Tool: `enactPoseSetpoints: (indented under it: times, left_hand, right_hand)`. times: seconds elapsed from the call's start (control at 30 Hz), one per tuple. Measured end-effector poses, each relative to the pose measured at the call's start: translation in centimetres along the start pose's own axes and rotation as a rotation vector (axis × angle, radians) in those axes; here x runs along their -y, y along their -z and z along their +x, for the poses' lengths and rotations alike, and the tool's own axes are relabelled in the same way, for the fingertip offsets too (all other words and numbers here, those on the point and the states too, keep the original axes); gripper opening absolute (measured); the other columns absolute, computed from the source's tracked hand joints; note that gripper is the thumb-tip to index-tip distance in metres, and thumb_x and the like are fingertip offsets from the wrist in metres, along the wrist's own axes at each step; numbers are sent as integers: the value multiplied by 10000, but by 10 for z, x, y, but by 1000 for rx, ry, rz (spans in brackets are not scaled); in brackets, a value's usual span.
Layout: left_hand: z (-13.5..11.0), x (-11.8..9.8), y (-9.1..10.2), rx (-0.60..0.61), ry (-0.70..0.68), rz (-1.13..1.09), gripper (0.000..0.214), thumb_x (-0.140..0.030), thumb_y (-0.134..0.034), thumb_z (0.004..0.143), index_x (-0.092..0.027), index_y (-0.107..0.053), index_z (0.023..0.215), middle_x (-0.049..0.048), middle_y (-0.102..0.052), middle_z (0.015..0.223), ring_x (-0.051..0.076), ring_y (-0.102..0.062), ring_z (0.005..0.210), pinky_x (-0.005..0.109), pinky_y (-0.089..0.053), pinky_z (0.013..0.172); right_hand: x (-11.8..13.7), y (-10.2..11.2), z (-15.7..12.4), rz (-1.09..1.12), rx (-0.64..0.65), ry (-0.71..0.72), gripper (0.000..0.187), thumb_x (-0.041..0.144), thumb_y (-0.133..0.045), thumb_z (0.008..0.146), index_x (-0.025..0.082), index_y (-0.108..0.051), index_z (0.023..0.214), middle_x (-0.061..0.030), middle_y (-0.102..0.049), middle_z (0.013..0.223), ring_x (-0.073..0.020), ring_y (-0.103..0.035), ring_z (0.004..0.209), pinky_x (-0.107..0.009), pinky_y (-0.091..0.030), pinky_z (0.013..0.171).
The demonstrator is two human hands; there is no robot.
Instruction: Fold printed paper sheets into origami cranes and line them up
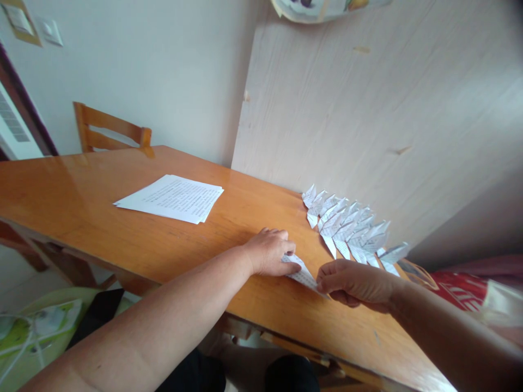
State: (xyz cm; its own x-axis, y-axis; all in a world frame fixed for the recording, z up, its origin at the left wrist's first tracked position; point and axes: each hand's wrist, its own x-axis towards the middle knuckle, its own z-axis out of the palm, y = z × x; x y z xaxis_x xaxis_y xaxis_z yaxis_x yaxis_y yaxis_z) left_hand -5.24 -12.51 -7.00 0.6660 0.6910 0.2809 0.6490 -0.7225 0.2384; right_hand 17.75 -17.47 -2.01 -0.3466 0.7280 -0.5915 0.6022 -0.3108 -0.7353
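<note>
A narrow folded sheet of printed paper [301, 274] lies on the wooden table between my hands. My left hand [270, 253] is closed on its left end, with the thumb on top. At the opposite end, my right hand [347, 283] pinches the paper's tip between thumb and fingers. Just beyond my right hand stand several folded paper pieces [347, 223] with pointed tips, lined up in rows along the wall. The undersides of both hands and part of the held paper are hidden.
A stack of printed sheets [174, 198] lies farther left on the table [241, 209]. Behind the table are a wooden chair [114, 130] and a pale wall panel [327, 109]. A red bag [457, 288] sits at the right, and a green stool-like surface [65, 299] is at lower left.
</note>
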Motion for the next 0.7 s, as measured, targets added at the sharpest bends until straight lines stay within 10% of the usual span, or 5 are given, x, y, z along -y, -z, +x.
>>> enactPoseSetpoints:
  times: [0.4, 0.7]
  left_hand:
    - [-1, 0, -1, -16, -8, -10, 418, -625, -585, 838, -250, -695, 986, 59, -603, 960, 258, -598, 909, 383, -420, 821]
    - [0, 5, -4, -62, -71, 11, 445, -647, -594, 845, -222, -700, 925, 56, -611, 918, 241, -601, 881, 366, -418, 790]
  right_hand:
    - [-10, 11, -13, -17, 18, 52, 182, 290, -603, 819, 182, -541, 687, 27, -557, 539, -60, -389, 424, -214, -218, 421]
    - [-11, 3, 14, -49, -326, 255, 160, 355, -590, 804, 195, -592, 801, 26, -575, 656, -112, -505, 578, -240, -329, 503]
